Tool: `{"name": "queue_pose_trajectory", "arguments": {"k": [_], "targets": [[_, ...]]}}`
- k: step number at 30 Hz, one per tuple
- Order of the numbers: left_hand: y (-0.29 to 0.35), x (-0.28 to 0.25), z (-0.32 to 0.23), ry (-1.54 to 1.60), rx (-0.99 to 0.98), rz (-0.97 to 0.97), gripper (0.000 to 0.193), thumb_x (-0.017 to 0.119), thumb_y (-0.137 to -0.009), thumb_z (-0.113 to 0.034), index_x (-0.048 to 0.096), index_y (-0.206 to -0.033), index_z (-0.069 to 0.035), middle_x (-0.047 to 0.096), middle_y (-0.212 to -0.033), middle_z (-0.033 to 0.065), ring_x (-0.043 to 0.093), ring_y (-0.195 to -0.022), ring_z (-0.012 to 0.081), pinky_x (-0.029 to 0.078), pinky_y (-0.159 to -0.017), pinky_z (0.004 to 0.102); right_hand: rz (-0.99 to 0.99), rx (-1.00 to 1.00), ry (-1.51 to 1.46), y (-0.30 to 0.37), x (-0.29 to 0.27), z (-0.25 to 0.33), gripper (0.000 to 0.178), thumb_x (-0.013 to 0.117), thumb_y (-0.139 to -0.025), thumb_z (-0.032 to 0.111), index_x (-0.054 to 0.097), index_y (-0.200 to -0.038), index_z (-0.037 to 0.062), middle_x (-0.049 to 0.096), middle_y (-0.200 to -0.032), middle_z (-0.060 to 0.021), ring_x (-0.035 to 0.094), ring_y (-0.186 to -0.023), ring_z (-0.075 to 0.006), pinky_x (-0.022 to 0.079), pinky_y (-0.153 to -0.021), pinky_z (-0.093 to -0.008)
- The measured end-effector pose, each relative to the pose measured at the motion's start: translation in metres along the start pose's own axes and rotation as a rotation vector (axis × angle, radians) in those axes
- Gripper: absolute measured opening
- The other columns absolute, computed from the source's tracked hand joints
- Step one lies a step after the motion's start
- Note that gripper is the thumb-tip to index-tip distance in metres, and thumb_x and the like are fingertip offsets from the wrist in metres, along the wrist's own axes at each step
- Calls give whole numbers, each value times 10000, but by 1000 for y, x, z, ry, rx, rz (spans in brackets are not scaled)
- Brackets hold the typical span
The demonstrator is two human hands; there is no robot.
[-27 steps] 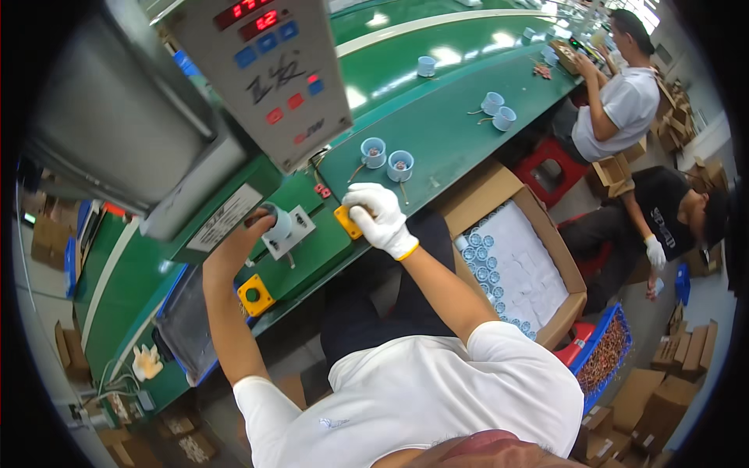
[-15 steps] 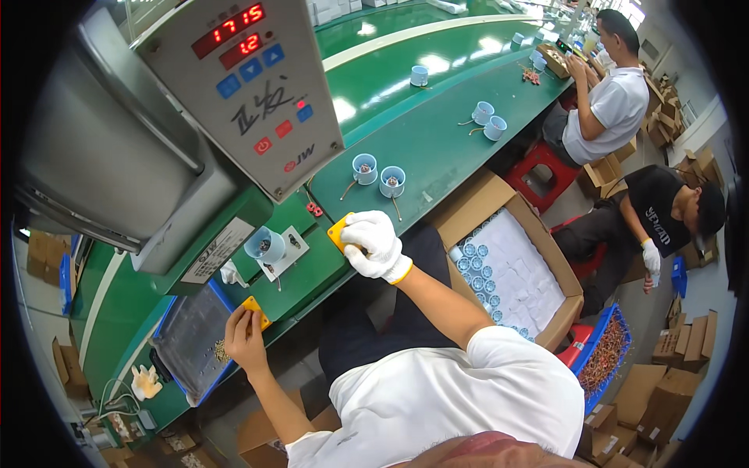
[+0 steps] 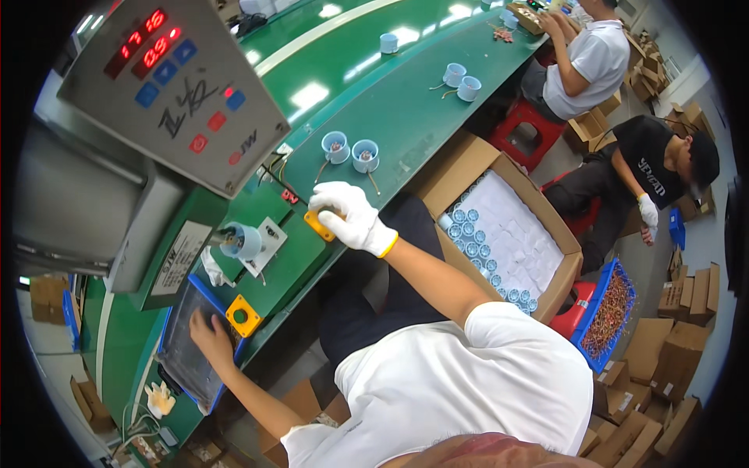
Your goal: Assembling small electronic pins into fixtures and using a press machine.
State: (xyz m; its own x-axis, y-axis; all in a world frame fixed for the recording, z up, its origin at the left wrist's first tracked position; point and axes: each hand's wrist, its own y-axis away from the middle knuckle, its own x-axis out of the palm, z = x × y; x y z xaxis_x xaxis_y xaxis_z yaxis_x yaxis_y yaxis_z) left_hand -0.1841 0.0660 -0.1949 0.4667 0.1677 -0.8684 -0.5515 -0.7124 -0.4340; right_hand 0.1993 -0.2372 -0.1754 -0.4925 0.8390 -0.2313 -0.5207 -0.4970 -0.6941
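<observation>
While your gloved right hand (image 3: 343,216) lies half-curled over one yellow box (image 3: 320,226), apparently to keep its button under the palm, whether it presses cannot be told. Your bare left hand (image 3: 211,339) is over the tray (image 3: 178,349), fingers loosely bent; anything small held there cannot be made out. The tray sits just beside the press (image 3: 195,214), presumably for a short reach. The cup (image 3: 243,242) is on the white plate (image 3: 269,238) below the press, which seems to fix its position. A second box (image 3: 243,316) stands near the tray; likely the pair is split to give each hand its own, clear of the press. Two more cups (image 3: 364,156) stand together on the bench (image 3: 413,132), probably for easy access.
</observation>
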Motion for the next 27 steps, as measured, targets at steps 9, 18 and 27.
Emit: {"name": "queue_pose_trajectory", "arguments": {"k": [9,18,27], "targets": [[-8,-8,-22,302,94,208,260,709,-957,-64,739,-1180,67,701,-1222,227,670,-1173,458,543,-1023,492,-6,-50,151,-5,8,-7,228,737,-860,97,781,-1083,79,769,-1191,-205,727,-1156,-424,575,-1042,-495],[-7,-76,-7,409,45,712,361,825,-942,-149,780,-1276,-19,719,-1169,179,729,-1051,356,579,-943,416,14,215,-259,28,10,-23,302,610,-1068,46,708,-1336,-53,701,-1405,-198,656,-1349,-287,543,-1118,-397],[3,-83,25,388,-141,472,301,773,-1018,-272,769,-1167,-11,778,-1025,205,742,-938,352,583,-843,444,26,200,-168,28,7,-26,347,546,-1077,86,688,-1346,-80,736,-1355,-224,621,-1404,-346,428,-1239,-481]]}}
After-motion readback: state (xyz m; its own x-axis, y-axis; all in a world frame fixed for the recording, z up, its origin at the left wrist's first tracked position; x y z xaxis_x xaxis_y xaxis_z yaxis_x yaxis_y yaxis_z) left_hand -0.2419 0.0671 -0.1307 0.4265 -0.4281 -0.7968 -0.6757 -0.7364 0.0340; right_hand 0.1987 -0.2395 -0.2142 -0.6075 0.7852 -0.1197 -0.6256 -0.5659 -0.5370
